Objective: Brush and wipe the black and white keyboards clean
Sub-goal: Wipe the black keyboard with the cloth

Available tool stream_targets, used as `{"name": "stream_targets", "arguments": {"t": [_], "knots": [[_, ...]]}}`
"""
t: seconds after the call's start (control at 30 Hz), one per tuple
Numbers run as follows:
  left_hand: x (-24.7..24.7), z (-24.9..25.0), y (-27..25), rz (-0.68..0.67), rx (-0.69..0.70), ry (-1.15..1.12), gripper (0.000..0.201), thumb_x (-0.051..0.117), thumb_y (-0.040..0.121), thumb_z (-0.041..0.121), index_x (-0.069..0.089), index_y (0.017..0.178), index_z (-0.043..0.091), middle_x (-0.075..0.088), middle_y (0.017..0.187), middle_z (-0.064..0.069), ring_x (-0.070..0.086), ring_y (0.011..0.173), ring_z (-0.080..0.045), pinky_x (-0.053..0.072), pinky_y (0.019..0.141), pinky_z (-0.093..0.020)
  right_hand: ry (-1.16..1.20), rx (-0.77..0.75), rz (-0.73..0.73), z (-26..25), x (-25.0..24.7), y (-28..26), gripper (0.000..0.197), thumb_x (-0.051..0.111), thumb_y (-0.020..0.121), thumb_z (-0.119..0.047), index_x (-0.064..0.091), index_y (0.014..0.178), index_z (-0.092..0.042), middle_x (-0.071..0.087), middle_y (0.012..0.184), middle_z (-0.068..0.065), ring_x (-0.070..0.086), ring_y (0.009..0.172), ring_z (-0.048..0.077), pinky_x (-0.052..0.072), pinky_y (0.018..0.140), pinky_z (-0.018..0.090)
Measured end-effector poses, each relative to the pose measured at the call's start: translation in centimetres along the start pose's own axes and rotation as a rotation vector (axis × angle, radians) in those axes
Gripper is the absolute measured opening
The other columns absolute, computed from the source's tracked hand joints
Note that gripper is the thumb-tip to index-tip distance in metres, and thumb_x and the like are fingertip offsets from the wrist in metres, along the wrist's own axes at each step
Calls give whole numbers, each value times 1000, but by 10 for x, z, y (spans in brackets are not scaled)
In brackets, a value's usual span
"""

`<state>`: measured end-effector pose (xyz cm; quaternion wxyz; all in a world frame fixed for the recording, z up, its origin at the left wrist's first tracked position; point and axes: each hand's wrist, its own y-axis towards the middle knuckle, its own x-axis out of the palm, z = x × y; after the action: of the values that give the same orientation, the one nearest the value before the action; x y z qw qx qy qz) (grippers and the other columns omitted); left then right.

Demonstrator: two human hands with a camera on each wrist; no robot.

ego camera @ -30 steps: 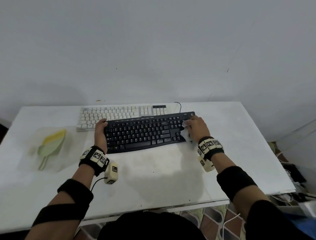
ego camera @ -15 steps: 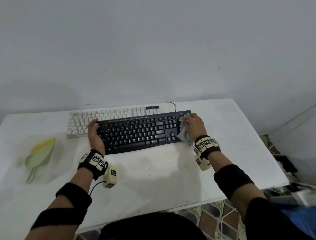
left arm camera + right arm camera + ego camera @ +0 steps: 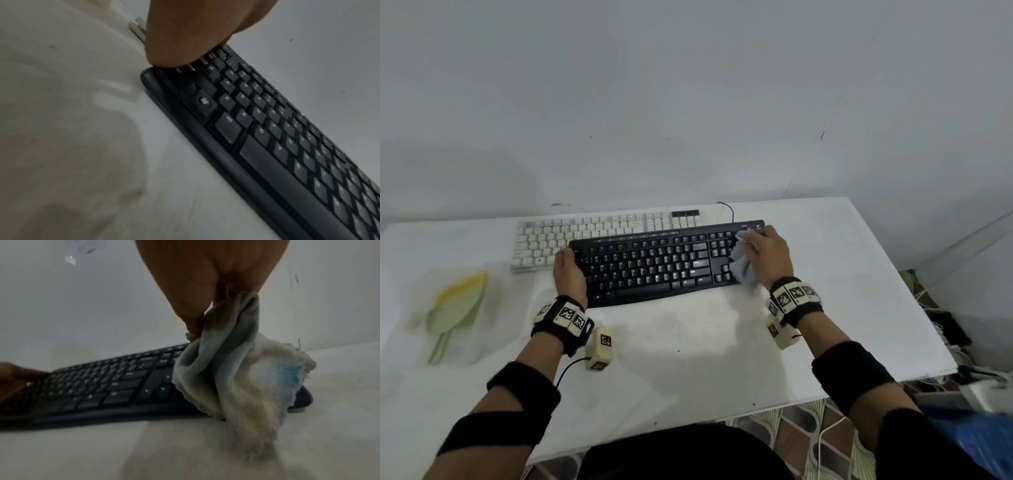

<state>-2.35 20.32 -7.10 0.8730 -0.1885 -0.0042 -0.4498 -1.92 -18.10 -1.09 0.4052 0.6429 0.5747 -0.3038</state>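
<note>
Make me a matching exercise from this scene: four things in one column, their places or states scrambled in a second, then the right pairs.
Things:
1. black keyboard
2. white keyboard
3. cloth
4. brush

Places or states:
A. lies untouched at the table's far left
B. bunched in the right hand
C. steadied at its left end by the left hand
D. sits behind, nearest the wall

Pairs: 1-C, 2-D, 3-B, 4-A
</note>
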Motion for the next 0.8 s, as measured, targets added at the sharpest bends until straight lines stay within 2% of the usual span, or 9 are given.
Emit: {"name": "stream_targets", "arguments": {"t": [0.07, 0.13, 0.23, 0.3, 0.37, 0.43, 0.53, 0.67, 0.8], "knots": [[0, 0, -3, 13, 31, 17, 21, 39, 110, 21, 59, 104, 22, 60, 108, 10, 54, 102, -8, 45, 85, -13, -56, -5, -86, -1, 9, 7, 26, 56, 100, -23, 71, 119, -14, 59, 114, 11, 58, 99, 23, 48, 86, 33], [-1, -2, -3, 9, 41, 2, 22, 41, 110, 19, 59, 99, 23, 61, 102, 10, 55, 99, -8, 45, 84, -14, -58, -8, -89, 1, 14, 2, 26, 57, 101, -25, 71, 118, -11, 57, 109, 6, 58, 97, 16, 49, 89, 34], [-3, -3, -3, 9, 85, 27, 24, 40, 110, 17, 60, 99, 24, 59, 102, 11, 54, 98, -6, 43, 83, -11, -144, -112, -71, 4, 18, -22, 23, 62, 98, -14, 73, 119, -12, 58, 108, 10, 59, 98, 29, 53, 88, 39], [-2, -4, -6, -2, 121, 47, 24, 39, 111, 17, 63, 116, 19, 61, 114, 9, 53, 111, -7, 42, 84, -5, -203, -161, -103, 11, 18, -39, 21, 67, 95, -12, 75, 115, -12, 60, 109, 11, 62, 96, 31, 54, 87, 40], [-4, -4, -10, -14, 185, 74, 34, 38, 110, 11, 59, 136, 15, 56, 136, 5, 48, 128, -6, 38, 94, -3, -193, -151, -130, 16, 16, -45, 19, 68, 94, -17, 77, 111, -14, 61, 107, 7, 64, 93, 29, 55, 87, 42], [-9, -5, -12, -43, 216, 75, 42, 36, 108, 6, 58, 141, 20, 50, 147, 9, 41, 137, -1, 35, 104, -5, -155, -122, -135, 15, 14, -37, 20, 65, 96, -22, 77, 111, -17, 60, 106, 4, 63, 92, 25, 52, 85, 38], [-11, -4, -19, -74, 238, 73, 49, 33, 107, 3, 58, 144, 23, 52, 147, 14, 44, 133, 12, 33, 113, -12, -58, -89, -27, 4, 10, -16, 26, 58, 101, -25, 73, 121, -18, 58, 113, 3, 57, 95, 19, 41, 81, 25], [-11, -5, -21, -93, 256, 70, 44, 33, 110, 13, 53, 149, 20, 50, 150, 12, 42, 128, 22, 31, 109, -5, -81, -54, -27, -1, 15, -11, 27, 57, 102, -21, 71, 124, -14, 58, 115, 9, 59, 100, 27, 37, 83, 23], [-10, -12, -15, -120, 236, 59, 45, 37, 108, 43, 58, 144, 28, 53, 151, 9, 45, 140, -2, 30, 123, -33, -98, -32, -88, 11, 21, -41, 26, 61, 97, -18, 73, 120, -13, 59, 112, 9, 62, 95, 29, 47, 84, 32]]}}
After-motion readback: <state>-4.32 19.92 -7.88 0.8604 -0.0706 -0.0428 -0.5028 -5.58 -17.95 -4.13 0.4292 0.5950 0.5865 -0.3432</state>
